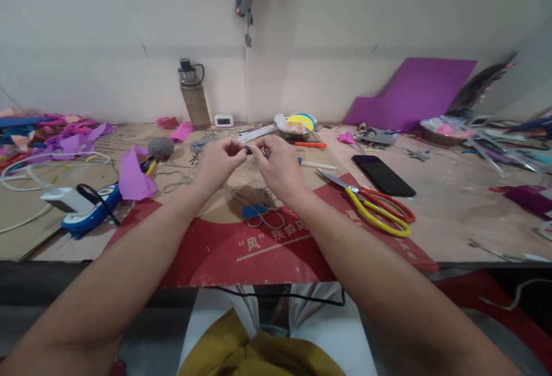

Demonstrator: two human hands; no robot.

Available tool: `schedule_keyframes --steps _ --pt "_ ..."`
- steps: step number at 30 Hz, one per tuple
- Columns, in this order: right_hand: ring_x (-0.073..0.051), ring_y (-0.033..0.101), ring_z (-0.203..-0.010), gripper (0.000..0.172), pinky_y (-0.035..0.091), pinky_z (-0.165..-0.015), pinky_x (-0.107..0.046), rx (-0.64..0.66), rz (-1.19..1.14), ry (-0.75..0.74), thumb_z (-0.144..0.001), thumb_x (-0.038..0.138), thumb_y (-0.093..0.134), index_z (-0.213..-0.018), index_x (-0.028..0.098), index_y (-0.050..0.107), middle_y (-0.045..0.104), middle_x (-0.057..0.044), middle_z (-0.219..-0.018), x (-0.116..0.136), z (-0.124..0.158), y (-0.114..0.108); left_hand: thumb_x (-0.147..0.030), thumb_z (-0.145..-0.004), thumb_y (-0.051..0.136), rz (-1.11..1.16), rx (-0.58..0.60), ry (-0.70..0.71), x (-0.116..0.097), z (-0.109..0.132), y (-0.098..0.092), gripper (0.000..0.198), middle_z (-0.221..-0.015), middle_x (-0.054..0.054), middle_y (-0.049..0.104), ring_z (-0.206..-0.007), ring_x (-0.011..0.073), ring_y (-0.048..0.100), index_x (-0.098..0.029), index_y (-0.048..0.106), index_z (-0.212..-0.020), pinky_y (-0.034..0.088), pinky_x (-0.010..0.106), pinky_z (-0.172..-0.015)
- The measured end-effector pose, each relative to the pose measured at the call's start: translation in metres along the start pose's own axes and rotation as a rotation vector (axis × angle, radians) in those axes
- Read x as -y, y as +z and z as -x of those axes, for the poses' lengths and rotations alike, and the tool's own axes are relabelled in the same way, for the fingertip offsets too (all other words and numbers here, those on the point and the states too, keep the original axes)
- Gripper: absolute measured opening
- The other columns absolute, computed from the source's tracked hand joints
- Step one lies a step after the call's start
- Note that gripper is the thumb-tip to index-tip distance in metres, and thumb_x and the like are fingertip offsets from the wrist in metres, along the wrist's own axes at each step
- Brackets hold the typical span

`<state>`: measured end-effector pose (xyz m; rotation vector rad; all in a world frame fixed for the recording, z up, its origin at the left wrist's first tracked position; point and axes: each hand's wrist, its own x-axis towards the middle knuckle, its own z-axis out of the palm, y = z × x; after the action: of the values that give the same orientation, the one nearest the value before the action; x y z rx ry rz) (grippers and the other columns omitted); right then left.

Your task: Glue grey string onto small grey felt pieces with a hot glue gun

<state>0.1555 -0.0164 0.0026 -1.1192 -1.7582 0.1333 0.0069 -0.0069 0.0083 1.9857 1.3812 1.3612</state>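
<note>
Both hands are raised close together over the middle of the table, fingertips almost meeting. My left hand (221, 160) pinches one side of a small dark grey piece (249, 150). On its other side, the fingers of my right hand (278, 166) are closed round it. The piece is too small to make out well. Below the hands, loose grey yarn (271, 217) lies in loops beside a blue piece (254, 211) on the red and brown cardboard (202, 249). A white pen with a blue end (319, 165) lies just right of my right hand.
Scissors with red and yellow handles (375, 206) and a black phone (383, 175) lie to the right. At the left are a grey yarn ball (161, 148), purple felt (133, 175) and a blue power strip (92, 215). A bottle (195, 100) stands by the wall.
</note>
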Motion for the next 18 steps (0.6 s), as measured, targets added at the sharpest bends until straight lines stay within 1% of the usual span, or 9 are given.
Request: schedule_keyframes --steps 5,9,12,15,18 --pt "-0.014 0.047 -0.066 0.018 0.032 -0.064 -0.028 0.012 -0.025 0.034 -0.087 0.03 0.054 -0.074 0.018 0.058 0.058 -0.002 -0.071 -0.002 0.0 0.005 -0.026 -0.072 0.061 0.014 -0.06 0.003 0.003 -0.001 0.0 0.009 -0.065 0.0 0.059 -0.061 0.0105 0.05 -0.016 0.061 -0.071 0.039 0.024 -0.057" --pt "-0.013 0.045 -0.064 0.02 0.031 -0.062 -0.028 0.029 -0.09 0.075 -0.086 0.031 0.055 -0.072 0.018 0.058 0.056 0.0 -0.068 -0.004 -0.001 0.009 -0.026 -0.074 0.06 0.065 -0.076 -0.035 0.005 -0.001 0.001 0.01 -0.061 -0.001 0.057 -0.056 0.0101 0.05 -0.016 0.061 -0.071 0.039 0.024 -0.057" --pt "-0.012 0.044 -0.061 0.02 0.031 -0.061 -0.027 0.042 -0.17 0.123 -0.084 0.031 0.056 -0.068 0.018 0.056 0.054 0.001 -0.065 -0.004 -0.001 0.011 -0.025 -0.074 0.06 0.148 -0.084 -0.068 0.005 -0.001 0.002 0.01 -0.057 -0.001 0.057 -0.053 0.0094 0.049 -0.016 0.062 -0.071 0.039 0.024 -0.056" --pt "-0.011 0.043 -0.059 0.02 0.032 -0.06 -0.026 0.043 -0.248 0.175 -0.083 0.03 0.057 -0.066 0.018 0.055 0.053 0.003 -0.062 -0.002 -0.002 0.01 -0.025 -0.073 0.062 0.276 -0.081 -0.107 0.003 -0.001 0.005 0.009 -0.057 -0.002 0.057 -0.052 0.0089 0.05 -0.016 0.062 -0.071 0.04 0.023 -0.055" --pt "-0.01 0.043 -0.058 0.02 0.033 -0.06 -0.026 0.032 -0.265 0.203 -0.082 0.028 0.057 -0.064 0.018 0.053 0.053 0.003 -0.061 0.001 -0.002 0.008 -0.024 -0.072 0.063 0.378 -0.071 -0.128 0.004 -0.002 0.007 0.009 -0.056 -0.002 0.056 -0.052 0.0083 0.049 -0.016 0.062 -0.07 0.039 0.023 -0.054"
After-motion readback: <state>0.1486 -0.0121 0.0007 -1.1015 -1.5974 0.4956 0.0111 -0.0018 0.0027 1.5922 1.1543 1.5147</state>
